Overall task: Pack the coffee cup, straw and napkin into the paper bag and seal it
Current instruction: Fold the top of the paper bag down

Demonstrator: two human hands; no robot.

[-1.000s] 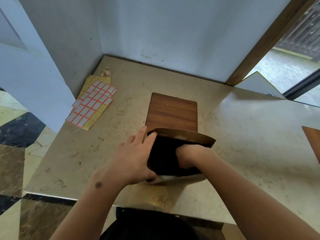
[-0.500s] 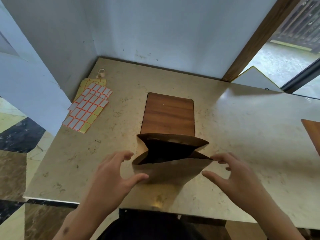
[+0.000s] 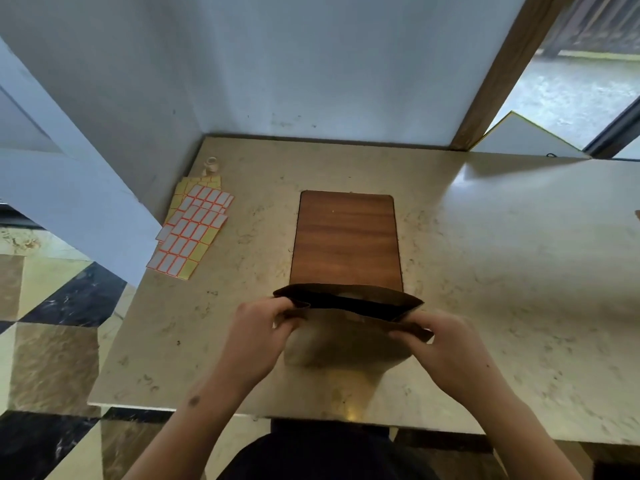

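Note:
A brown paper bag (image 3: 346,337) stands upright near the front edge of the marble table, its mouth narrowed to a dark slit. My left hand (image 3: 259,334) pinches the left corner of the bag's top edge. My right hand (image 3: 446,344) pinches the right corner. Inside the slit only a pale shape shows faintly; the coffee cup, straw and napkin cannot be made out.
A wooden board (image 3: 346,237) lies flat just behind the bag. Sheets of orange-bordered sticker labels (image 3: 194,233) lie at the left by the wall, with a small roll of tape (image 3: 210,164) behind them. The marble table (image 3: 502,271) stretches to the right.
My right hand came out of the bag. Both hands then moved in from the sides and took hold of the top corners, pulling the mouth from wide open to a narrow slit.

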